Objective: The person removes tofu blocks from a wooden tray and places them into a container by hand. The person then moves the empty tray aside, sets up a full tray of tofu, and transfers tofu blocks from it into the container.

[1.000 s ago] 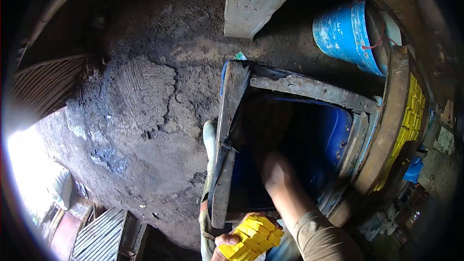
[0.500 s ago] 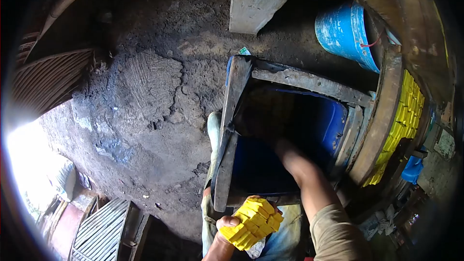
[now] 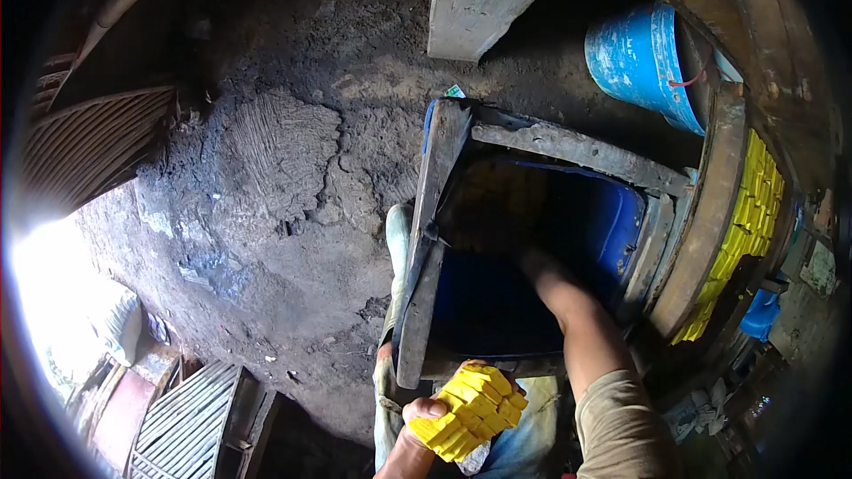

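My left hand (image 3: 419,421) is closed around a stack of small yellow blocks (image 3: 470,412) at the bottom centre, just outside the near edge of a wooden frame (image 3: 417,302). The blocks are packed tightly in rows. Inside the frame is a deep blue container (image 3: 626,222) with a very dark interior. My right forearm (image 3: 577,310) reaches down into it from the lower right. The right hand is lost in the shadow, so its fingers and anything in them cannot be made out.
More yellow blocks (image 3: 741,222) lie in rows behind a curved wooden rim (image 3: 706,222) on the right. A worn blue bucket (image 3: 635,62) stands at the upper right. Rough dark ground (image 3: 293,275) spreads to the left, with a slatted rack (image 3: 186,421) at lower left.
The whole view has shifted slightly, with the scene a little further right. My right arm stays in the container and my left hand keeps the yellow blocks.
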Demonstrator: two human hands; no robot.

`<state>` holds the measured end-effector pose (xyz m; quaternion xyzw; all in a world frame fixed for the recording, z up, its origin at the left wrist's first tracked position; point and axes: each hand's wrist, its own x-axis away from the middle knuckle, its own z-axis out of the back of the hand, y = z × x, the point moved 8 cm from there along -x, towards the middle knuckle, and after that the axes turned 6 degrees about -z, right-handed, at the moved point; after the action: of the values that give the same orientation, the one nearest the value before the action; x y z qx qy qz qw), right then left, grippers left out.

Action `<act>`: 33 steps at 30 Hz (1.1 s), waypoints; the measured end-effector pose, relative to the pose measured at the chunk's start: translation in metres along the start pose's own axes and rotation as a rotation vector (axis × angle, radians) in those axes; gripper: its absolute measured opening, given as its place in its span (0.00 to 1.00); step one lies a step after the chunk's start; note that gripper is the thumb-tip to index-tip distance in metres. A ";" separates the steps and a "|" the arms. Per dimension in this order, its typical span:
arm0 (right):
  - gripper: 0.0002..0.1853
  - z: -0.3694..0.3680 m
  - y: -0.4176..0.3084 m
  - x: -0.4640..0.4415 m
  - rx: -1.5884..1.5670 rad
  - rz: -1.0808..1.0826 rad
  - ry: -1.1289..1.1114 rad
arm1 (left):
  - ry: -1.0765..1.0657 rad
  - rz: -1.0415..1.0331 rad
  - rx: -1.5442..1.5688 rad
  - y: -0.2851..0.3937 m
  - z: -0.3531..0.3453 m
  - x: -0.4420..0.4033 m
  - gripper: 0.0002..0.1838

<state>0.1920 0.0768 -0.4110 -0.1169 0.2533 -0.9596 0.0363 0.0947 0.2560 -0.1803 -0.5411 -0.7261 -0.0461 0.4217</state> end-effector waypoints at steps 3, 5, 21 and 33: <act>0.16 0.001 -0.006 -0.026 -0.041 -0.231 -0.435 | 0.006 0.011 0.003 -0.001 0.003 0.000 0.44; 0.16 -0.008 -0.002 -0.015 -0.005 -0.389 -0.739 | 0.016 0.020 0.013 0.000 0.007 0.000 0.44; 0.26 0.249 -0.098 0.069 -0.899 -0.386 0.236 | 0.027 0.192 -0.025 -0.006 -0.052 -0.047 0.36; 0.32 0.261 -0.152 0.080 -1.036 -0.037 -0.158 | 0.105 0.084 -0.047 -0.032 -0.021 -0.071 0.29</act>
<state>0.1764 0.0734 -0.0988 -0.1963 0.6890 -0.6973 -0.0243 0.0844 0.1790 -0.2019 -0.5779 -0.6784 -0.0737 0.4477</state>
